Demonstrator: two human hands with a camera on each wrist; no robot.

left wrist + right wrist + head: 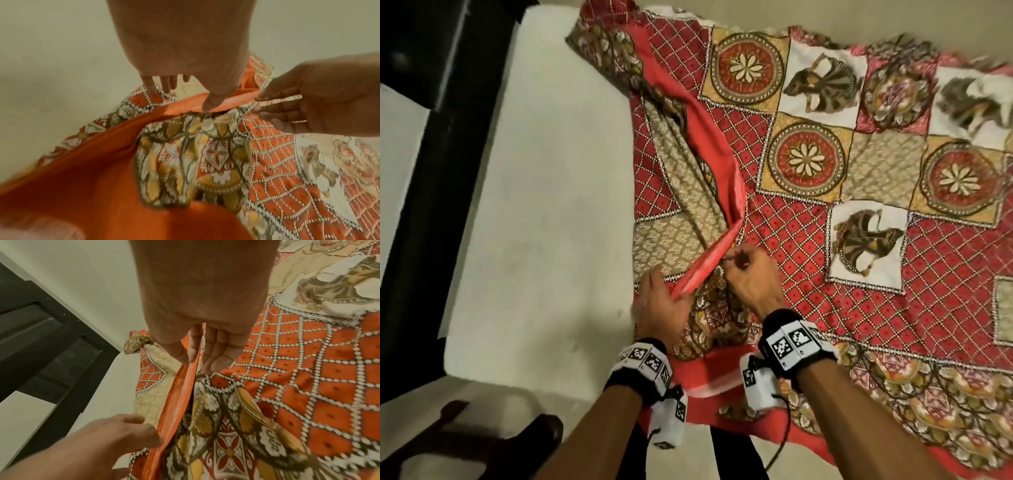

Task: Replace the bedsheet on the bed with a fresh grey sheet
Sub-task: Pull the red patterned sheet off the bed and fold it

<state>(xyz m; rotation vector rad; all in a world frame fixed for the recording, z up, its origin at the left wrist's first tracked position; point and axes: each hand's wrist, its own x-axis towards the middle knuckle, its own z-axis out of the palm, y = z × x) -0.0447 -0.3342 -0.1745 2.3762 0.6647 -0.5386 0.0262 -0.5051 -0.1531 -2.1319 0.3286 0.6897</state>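
Note:
A red patterned bedsheet [825, 240] covers the right part of the bed, pulled back from the bare white mattress [544, 205] on the left. Its plain red border [709, 144] runs as a folded ridge down to my hands at the near edge. My right hand [746, 270] pinches this red border [185, 386] between curled fingers. My left hand [661, 305] lies flat beside it, fingers [152, 87] stretched on the cloth and the thumb touching the red fold [185, 104]. No grey sheet is in view.
A dark bed frame [431, 171] runs along the left of the mattress. A dark wooden piece of furniture [482, 435] stands on the pale floor at bottom left. The sheet's hem [722, 373] hangs over the near edge by my legs.

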